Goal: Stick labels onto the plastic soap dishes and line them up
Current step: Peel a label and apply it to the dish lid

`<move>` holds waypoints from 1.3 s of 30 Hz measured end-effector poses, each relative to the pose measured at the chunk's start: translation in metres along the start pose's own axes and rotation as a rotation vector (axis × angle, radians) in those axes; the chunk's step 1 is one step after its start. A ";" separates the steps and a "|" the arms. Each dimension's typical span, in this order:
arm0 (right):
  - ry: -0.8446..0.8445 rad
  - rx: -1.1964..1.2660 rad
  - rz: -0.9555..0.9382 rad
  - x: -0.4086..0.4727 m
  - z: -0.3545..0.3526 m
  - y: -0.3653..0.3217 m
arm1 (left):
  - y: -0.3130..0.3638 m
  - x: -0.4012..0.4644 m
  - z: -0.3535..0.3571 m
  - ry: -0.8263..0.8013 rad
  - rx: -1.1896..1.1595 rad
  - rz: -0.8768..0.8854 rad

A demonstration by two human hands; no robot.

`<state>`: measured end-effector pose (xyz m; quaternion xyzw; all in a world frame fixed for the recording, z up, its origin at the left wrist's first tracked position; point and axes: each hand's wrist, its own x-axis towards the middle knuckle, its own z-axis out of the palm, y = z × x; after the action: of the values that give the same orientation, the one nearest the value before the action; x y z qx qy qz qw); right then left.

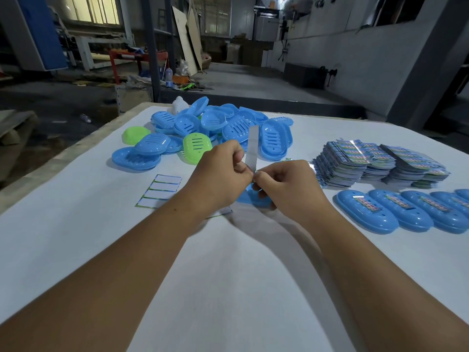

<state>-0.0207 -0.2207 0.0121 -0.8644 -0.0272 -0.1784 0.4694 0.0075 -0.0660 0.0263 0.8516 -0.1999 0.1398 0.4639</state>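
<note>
Two hands are held close together over the middle of the white table (228,288), and a label is being peeled. A thin strip of backing paper (252,146) is pinched by the curled fingers of the left hand (223,174) and sticks up from them. The other end, likely the sticky label itself, is pinched by the fingertips of the right hand (284,184), though it is mostly hidden. Just under the hands a blue soap dish (247,198) is waiting on the table, and only a small part of it can be seen. A pile of unlabelled soap dishes (218,128), mostly blue with two green ones, is heaped at the far side. A row of labelled dishes (406,212) is lined up on the right, and stacks of label sheets (375,163) are kept behind that row. An empty label sheet (160,190) is left lying on the left. The peeling step seems to be in hand. Next, the label should be pulled free, pressed flat on the dish below, and the dish should be moved to the end of the row.
</note>
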 end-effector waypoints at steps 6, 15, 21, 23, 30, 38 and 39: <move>0.032 0.022 0.056 0.004 -0.004 0.003 | -0.009 0.005 0.000 0.060 0.005 -0.074; 0.034 -0.037 0.162 0.008 -0.011 0.011 | -0.023 0.014 -0.024 0.031 0.336 -0.308; 0.025 -0.057 0.186 0.007 -0.010 0.010 | -0.022 0.011 -0.039 -0.081 0.647 -0.397; 0.023 -0.058 0.182 0.006 -0.009 0.009 | -0.024 0.010 -0.045 -0.123 0.732 -0.394; 0.049 -0.030 0.168 0.005 -0.009 0.007 | -0.025 0.012 -0.059 -0.301 0.960 -0.411; 0.127 -0.082 0.087 0.003 -0.005 0.004 | -0.013 0.009 -0.030 0.032 0.505 -0.203; 0.145 -0.097 0.073 0.002 -0.004 0.003 | -0.008 0.007 -0.021 0.044 0.290 -0.151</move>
<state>-0.0190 -0.2260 0.0120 -0.8713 0.0470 -0.2242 0.4340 0.0165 -0.0464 0.0349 0.9190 -0.1027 0.1506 0.3497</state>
